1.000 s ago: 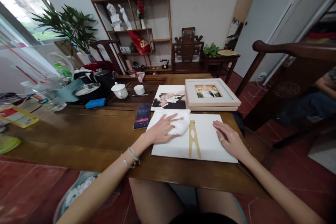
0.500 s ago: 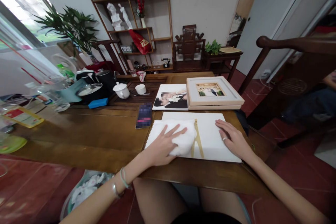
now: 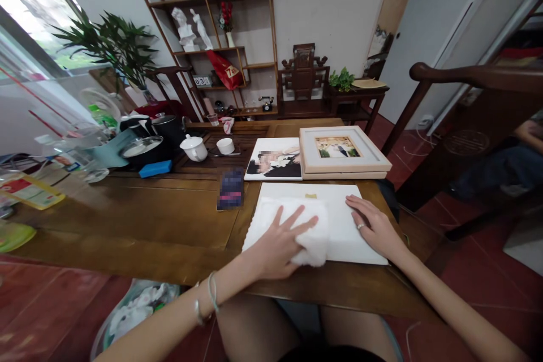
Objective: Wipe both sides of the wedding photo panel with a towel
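Note:
A white board (image 3: 345,246) lies flat near the front edge of the wooden table, like the back of a picture panel. My left hand (image 3: 284,240) presses on a folded white cloth (image 3: 316,243) over the board's left and middle part, fingers spread and stretched out. Just beyond the cloth, a small end of a gold-coloured stand leg (image 3: 311,196) shows; the cloth covers the rest. My right hand (image 3: 373,226) rests on the board's right edge, fingers extended and lying flat, gripping nothing.
Behind the board lie a photo print (image 3: 274,158) and stacked framed pictures (image 3: 369,155). A dark phone-like item (image 3: 230,189) sits left of it. Further left are a white teapot (image 3: 194,149), a cup (image 3: 225,146), a blue block (image 3: 155,168) and bottles. A wooden chair (image 3: 462,76) stands right.
My left hand has slid the cloth right and toward me, covering most of the gold stand that showed before. My right hand stays on the board's right edge.

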`<state>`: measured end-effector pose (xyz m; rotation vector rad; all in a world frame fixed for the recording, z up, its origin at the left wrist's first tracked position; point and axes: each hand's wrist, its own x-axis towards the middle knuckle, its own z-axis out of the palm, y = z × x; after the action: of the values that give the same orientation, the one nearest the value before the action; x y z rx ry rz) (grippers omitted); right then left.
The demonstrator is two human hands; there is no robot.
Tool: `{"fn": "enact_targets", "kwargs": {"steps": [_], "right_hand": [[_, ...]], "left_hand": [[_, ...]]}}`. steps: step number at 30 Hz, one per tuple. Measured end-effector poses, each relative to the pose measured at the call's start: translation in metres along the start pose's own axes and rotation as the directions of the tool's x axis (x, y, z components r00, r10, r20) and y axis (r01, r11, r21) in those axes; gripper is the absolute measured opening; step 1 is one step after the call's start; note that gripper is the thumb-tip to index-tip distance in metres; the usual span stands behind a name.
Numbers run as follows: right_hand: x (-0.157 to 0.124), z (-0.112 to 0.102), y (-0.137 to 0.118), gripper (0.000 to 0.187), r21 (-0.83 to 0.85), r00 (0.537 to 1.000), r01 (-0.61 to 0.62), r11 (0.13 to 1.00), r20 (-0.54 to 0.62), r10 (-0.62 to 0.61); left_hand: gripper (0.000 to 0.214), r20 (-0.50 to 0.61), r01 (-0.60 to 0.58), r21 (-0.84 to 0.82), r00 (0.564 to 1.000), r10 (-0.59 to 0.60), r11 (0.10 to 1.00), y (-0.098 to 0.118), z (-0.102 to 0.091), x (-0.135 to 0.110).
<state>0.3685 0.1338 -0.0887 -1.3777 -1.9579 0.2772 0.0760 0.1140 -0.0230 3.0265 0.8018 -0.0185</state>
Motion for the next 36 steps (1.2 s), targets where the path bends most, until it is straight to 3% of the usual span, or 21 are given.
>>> {"fn": "enact_targets", "kwargs": {"steps": [2, 5, 11, 15, 19, 24, 27, 31, 36], "right_hand": [[0.0, 0.0, -0.001, 0.033, 0.009, 1.0, 0.002, 1.0, -0.003, -0.002], [0.001, -0.001, -0.001, 0.033, 0.016, 1.0, 0.005, 1.0, -0.009, -0.005], [0.002, -0.001, -0.001, 0.033, 0.007, 1.0, 0.025, 1.0, -0.018, -0.025], [0.002, -0.001, 0.0, 0.033, -0.004, 1.0, 0.024, 1.0, -0.01, -0.024], [0.002, 0.0, 0.0, 0.033, 0.008, 1.0, 0.023, 1.0, -0.021, -0.023], [0.001, -0.001, -0.001, 0.033, 0.024, 1.0, 0.013, 1.0, -0.013, -0.012], [0.001, 0.0, -0.001, 0.032, 0.03, 1.0, 0.008, 1.0, -0.019, -0.007], [0.001, 0.0, 0.0, 0.032, 0.035, 0.999, 0.022, 0.999, -0.027, -0.022], [0.001, 0.0, 0.0, 0.032, 0.024, 1.0, 0.013, 1.0, -0.024, -0.013]], "left_hand": [[0.044, 0.006, -0.049, -0.009, 0.999, 0.049, 0.999, 0.011, -0.002, -0.01], [0.048, 0.012, -0.046, -0.029, 0.999, 0.047, 0.999, 0.009, -0.001, -0.012], [0.036, -0.043, 0.188, -0.033, 0.981, -0.189, 0.982, -0.03, 0.007, 0.03], [0.035, -0.088, 0.205, -0.024, 0.975, -0.206, 0.978, -0.038, 0.008, 0.052], [0.03, -0.026, 0.149, 0.013, 0.989, -0.149, 0.989, -0.014, 0.004, 0.044], [0.025, 0.012, 0.001, -0.007, 1.0, -0.001, 1.0, 0.035, 0.001, 0.006], [0.031, 0.0, -0.062, -0.034, 0.998, 0.062, 0.998, 0.044, 0.002, -0.007], [0.032, -0.006, 0.018, -0.074, 1.0, -0.018, 0.997, 0.023, 0.001, 0.006], [0.032, -0.024, 0.198, -0.06, 0.98, -0.199, 0.978, -0.015, -0.003, 0.057]]}}
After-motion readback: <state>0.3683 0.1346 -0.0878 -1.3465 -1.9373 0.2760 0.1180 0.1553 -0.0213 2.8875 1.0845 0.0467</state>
